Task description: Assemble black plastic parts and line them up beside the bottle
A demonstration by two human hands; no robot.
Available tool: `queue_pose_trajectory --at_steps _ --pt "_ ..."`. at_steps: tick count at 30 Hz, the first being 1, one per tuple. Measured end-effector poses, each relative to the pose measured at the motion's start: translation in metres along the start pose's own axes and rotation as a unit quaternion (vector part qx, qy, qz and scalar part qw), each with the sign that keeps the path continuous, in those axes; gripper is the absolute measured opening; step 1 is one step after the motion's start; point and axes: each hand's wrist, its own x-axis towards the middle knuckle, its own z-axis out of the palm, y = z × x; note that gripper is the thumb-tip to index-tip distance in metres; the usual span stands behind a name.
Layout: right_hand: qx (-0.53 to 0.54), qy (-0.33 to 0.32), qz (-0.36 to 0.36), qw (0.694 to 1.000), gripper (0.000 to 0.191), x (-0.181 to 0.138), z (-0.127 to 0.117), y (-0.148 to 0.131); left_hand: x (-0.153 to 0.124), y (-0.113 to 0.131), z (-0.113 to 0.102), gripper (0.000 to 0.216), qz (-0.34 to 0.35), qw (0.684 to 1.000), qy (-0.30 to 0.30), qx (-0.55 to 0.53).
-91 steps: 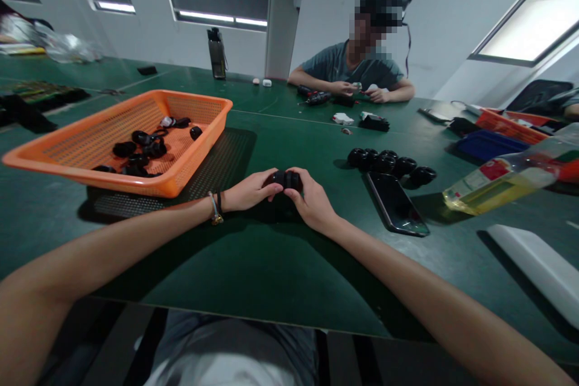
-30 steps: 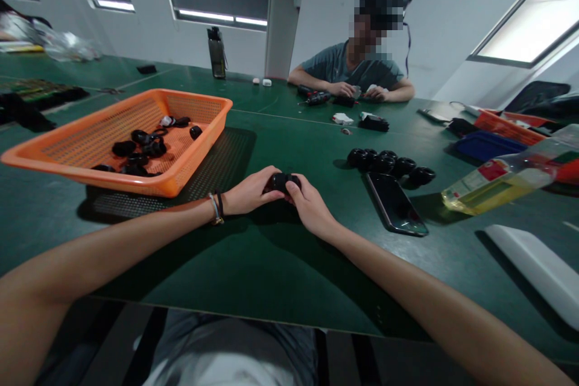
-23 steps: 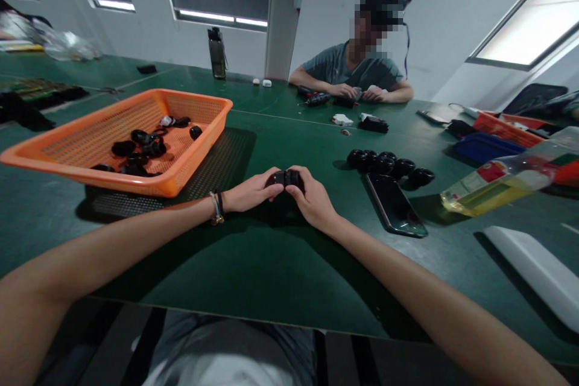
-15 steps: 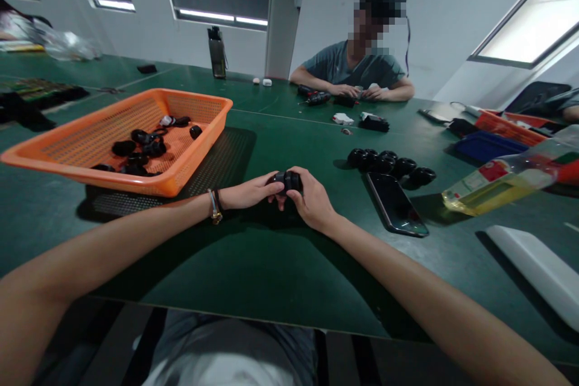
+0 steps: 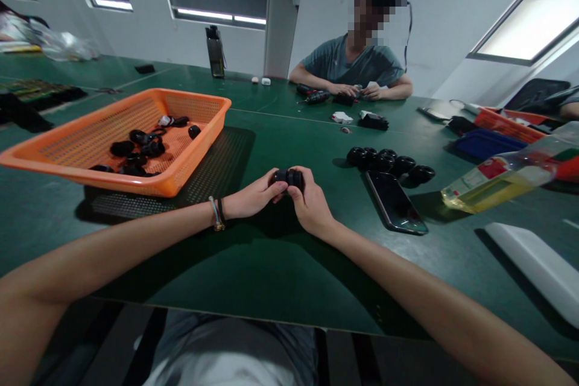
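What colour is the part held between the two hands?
The held part is black, shown in the head view.

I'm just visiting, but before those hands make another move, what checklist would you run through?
1. Both hands on the piece: ok; left hand and right hand grip the black part from either side.
2. Its sections fully joined: cannot tell; the fingers cover too much.
3. Loose black pieces contained: ok; they lie inside the orange basket.
4. Space around the black cluster uncluttered: not ok; the phone lies right by its near side.
5. Co-worker's hands out of the way: ok; they are across the table.
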Motion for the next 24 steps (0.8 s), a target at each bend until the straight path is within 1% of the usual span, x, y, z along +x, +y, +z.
queue_pose_trajectory --at_steps 6,8,11,20,24 --pt "0.032 0.002 0.052 0.998 0.055 -0.0030 0.0022 -0.0073 -0.0012 0.0011 -0.0018 0.030 0.012 0.999 0.013 0.051" --pt "0.045 0.001 0.081 0.996 0.055 -0.0035 0.0034 -0.0093 -0.0010 0.0006 -0.0028 0.029 0.021 0.996 0.023 0.083" --pt "0.059 0.003 0.119 0.991 0.053 -0.0036 0.0052 -0.0105 0.0003 0.0001 -0.0044 0.031 0.029 0.991 0.023 0.129" --pt "0.092 0.007 0.128 0.987 0.045 -0.0033 0.0070 -0.0076 0.0027 -0.0006 -0.0064 0.030 0.008 0.979 0.022 0.203" --pt "0.106 0.004 0.148 0.983 0.042 -0.0044 0.0093 -0.0075 0.0032 -0.0035 -0.0077 0.032 0.025 0.974 0.020 0.223"
